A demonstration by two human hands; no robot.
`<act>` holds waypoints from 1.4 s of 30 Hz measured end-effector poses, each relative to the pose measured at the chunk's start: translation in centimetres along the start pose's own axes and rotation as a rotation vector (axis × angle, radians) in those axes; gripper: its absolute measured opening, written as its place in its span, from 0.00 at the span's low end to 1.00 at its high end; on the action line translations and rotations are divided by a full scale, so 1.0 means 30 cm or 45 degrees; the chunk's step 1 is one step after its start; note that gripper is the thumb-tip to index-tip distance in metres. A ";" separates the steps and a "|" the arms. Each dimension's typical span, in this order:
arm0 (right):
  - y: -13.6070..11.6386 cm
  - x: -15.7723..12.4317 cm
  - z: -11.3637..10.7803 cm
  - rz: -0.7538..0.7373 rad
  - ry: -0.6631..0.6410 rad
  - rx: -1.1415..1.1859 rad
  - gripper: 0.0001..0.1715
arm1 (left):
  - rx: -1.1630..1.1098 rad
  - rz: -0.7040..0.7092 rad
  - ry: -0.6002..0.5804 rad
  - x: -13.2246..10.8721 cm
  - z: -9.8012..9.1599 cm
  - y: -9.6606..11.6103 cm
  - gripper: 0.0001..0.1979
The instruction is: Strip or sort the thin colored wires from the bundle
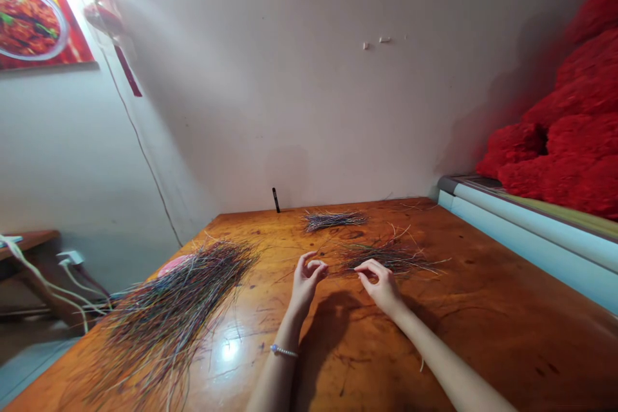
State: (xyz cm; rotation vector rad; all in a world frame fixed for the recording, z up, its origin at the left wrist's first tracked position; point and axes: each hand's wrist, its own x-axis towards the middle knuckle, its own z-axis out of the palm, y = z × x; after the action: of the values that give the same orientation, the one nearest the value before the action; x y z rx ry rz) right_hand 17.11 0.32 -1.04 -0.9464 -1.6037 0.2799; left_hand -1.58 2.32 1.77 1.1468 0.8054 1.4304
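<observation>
My left hand [306, 277], with a beaded bracelet [284, 351] at the wrist, is raised above the wooden table. Its thumb and a finger meet in a pinch while the index finger curves above them. Opposite it, my right hand [379, 283] pinches thumb against fingertips. Anything thin between the fingertips is too small to make out. Just behind my right hand lies a loose pile of thin wire-like strands [386, 256]. A neater small bundle of strands [335, 221] lies farther back. On the left spreads a large heap of multicoloured strands [183, 309].
A black marker-like stick [275, 200] stands at the table's [483, 347] back edge by the wall. Something pink [174, 265] shows under the large heap. Red fluffy bundles [570, 135] sit on the ledge at right. White cables [43, 280] hang at far left.
</observation>
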 end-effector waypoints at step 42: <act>-0.007 -0.013 0.000 -0.131 -0.246 -0.145 0.08 | -0.753 0.059 0.730 0.075 -0.235 0.055 0.11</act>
State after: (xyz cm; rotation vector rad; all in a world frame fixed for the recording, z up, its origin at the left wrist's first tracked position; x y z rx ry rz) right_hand 17.00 -0.08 -1.17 -0.9422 -1.8557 0.2151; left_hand -8.68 5.00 1.64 0.3035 0.6620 1.9023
